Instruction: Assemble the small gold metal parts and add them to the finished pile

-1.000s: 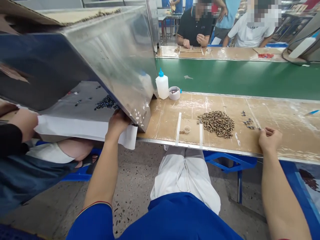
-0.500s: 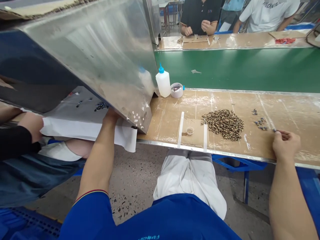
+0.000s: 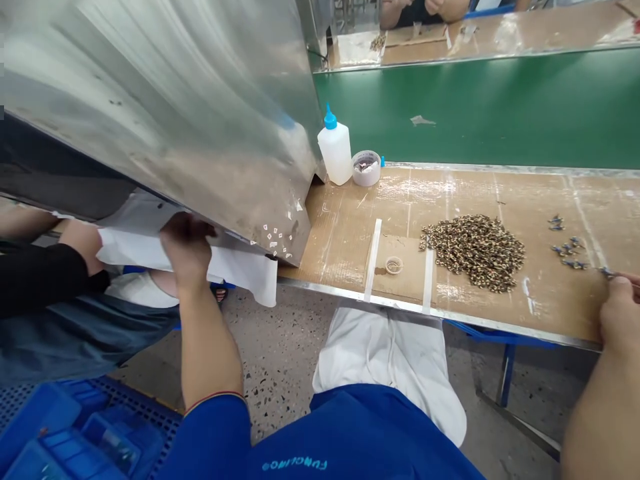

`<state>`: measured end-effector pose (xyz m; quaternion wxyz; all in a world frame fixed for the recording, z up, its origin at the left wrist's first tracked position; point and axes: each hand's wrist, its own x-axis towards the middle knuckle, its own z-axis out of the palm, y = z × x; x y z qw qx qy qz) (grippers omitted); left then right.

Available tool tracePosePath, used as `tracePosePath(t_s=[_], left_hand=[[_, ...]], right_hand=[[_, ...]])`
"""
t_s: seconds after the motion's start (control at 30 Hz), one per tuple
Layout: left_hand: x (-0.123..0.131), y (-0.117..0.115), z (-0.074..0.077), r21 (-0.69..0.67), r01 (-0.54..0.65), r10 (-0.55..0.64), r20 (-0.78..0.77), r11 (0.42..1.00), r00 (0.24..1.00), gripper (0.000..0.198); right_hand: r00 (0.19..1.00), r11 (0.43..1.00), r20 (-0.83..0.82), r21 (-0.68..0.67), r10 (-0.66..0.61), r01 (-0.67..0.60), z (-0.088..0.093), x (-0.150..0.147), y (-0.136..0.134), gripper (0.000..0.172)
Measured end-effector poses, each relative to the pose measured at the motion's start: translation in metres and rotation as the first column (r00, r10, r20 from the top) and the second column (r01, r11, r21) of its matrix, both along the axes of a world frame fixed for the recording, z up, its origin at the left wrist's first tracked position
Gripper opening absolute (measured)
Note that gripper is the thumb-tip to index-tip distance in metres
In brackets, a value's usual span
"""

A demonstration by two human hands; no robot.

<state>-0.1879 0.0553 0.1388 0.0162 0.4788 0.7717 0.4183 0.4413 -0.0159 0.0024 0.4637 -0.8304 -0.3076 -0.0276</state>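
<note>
My left hand (image 3: 186,248) is closed at the lower edge of a big slanted metal hopper (image 3: 190,113), its fingers pinched over the white paper sheet (image 3: 235,267) that lies beneath. At the right edge of the view my right hand (image 3: 620,313) rests on the cardboard-covered bench (image 3: 350,233), fingers curled on a small dark metal part (image 3: 607,272). A heap of small brass-coloured parts (image 3: 475,250) lies between my hands, with a few dark parts (image 3: 565,248) beside it.
A white glue bottle with a blue cap (image 3: 336,150) and a small round tub (image 3: 367,168) stand by the green conveyor belt (image 3: 475,113). A tiny cup (image 3: 394,265) sits between two white strips. Another person's arm (image 3: 45,273) is at the left; blue crates (image 3: 65,433) are below.
My left hand slid left along the hopper's lower edge, out from under it onto the paper. The view tipped down and left, so my right hand now sits at the frame's right edge.
</note>
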Motion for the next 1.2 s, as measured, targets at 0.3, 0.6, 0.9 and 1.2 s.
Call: tracePosePath(t_s=[0.3, 0.6, 0.9, 1.2], left_hand=[[0.045, -0.109, -0.029, 0.035, 0.185, -0.173, 0.556, 0.982, 0.813, 0.017], [0.133, -0.067, -0.094, 0.032, 0.749, -0.361, 0.889, 0.662, 0.281, 0.038], [0.180, -0.051, -0.123, 0.116, 0.839, -0.360, 0.928, 0.531, 0.099, 0.036], [0.184, -0.053, -0.126, 0.164, 0.864, -0.399, 0.916, 0.476, 0.046, 0.038]], right_hand=[[0.986, 0.993, 0.162, 0.105, 0.033, -0.050, 0.020, -0.058, -0.030, 0.026], [0.720, 0.721, -0.044, 0.051, 0.693, -0.691, 0.016, -0.164, -0.032, 0.018], [0.489, 0.561, -0.313, 0.209, 0.814, -0.801, -0.003, -0.233, -0.006, 0.024], [0.466, 0.490, -0.163, 0.171, 0.870, -0.855, 0.006, -0.243, 0.012, 0.012]])
